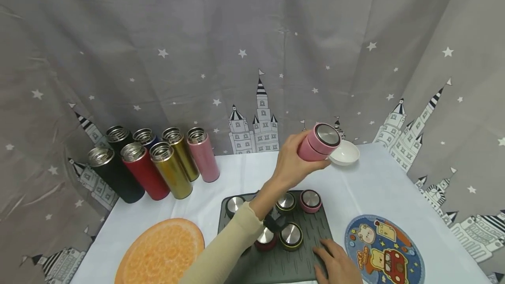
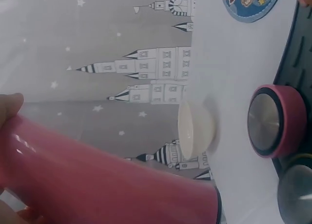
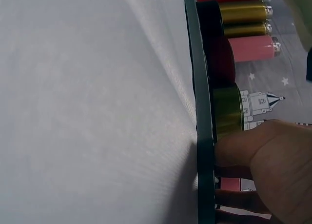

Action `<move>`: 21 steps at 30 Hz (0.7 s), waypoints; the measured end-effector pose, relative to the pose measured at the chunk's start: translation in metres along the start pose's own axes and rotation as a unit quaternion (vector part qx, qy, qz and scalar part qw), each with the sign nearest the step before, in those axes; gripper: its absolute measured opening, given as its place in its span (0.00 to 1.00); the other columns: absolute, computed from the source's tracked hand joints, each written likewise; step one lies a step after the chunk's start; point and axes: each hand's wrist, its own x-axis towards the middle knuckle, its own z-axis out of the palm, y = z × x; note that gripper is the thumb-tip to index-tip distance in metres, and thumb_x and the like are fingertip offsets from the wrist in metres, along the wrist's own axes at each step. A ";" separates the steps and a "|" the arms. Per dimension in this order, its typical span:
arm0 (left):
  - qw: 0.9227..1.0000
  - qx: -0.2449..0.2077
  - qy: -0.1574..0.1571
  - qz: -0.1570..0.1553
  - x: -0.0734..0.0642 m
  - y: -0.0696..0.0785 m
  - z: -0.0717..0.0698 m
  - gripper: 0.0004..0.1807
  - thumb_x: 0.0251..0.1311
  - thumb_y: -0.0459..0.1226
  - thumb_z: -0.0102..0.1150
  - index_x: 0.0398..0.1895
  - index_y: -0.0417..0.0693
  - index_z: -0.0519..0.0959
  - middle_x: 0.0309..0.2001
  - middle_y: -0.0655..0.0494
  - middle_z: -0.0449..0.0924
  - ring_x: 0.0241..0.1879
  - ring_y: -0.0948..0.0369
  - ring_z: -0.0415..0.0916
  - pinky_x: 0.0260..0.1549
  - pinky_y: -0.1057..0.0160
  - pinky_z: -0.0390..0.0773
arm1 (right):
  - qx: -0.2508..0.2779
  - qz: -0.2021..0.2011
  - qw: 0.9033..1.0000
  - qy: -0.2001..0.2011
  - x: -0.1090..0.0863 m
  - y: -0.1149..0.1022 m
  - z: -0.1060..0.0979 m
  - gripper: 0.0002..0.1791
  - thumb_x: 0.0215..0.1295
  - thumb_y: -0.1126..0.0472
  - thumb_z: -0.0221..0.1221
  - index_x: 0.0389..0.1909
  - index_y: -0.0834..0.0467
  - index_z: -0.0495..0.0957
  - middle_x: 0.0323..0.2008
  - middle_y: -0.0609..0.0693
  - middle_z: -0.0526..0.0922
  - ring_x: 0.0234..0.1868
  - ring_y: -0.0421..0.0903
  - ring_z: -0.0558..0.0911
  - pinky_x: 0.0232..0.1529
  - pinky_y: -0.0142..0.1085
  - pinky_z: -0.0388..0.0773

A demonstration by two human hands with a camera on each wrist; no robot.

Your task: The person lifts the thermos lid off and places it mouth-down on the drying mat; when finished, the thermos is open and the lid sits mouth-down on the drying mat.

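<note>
My left hand [image 1: 292, 161] grips a pink thermos bottle [image 1: 313, 152] with a steel-topped lid [image 1: 327, 135] on it, held up tilted above the table. The left wrist view shows the bottle's long pink body [image 2: 112, 175], with fingers around its upper end. My right hand [image 1: 337, 262] rests with spread, loosely bent fingers on the right edge of a dark grey mat [image 1: 276, 268], holding nothing. On the mat stand several round steel-topped lids, among them a pink lid [image 1: 311, 200], a gold-rimmed lid [image 1: 291, 236] and a black one [image 1: 233, 206]. The left forearm partly covers the mat.
At the back left stand several uncapped thermos bottles: a pink bottle [image 1: 204, 157], gold [image 1: 171, 172], red [image 1: 146, 172] and black ones. An orange round mat [image 1: 161, 249], a blue cartoon mat [image 1: 384, 249] and a white bowl [image 1: 345, 153] lie on the white cloth.
</note>
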 end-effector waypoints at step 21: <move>0.991 0.039 -0.124 0.038 -0.087 0.016 -0.067 0.41 0.38 0.44 0.82 0.63 0.60 0.76 0.50 0.63 0.73 0.46 0.66 0.74 0.43 0.66 0.79 | 0.000 0.002 1.000 -0.027 0.001 0.001 0.000 0.14 0.52 0.56 0.72 0.41 0.51 0.85 0.50 0.52 0.79 0.53 0.56 0.80 0.45 0.48 0.80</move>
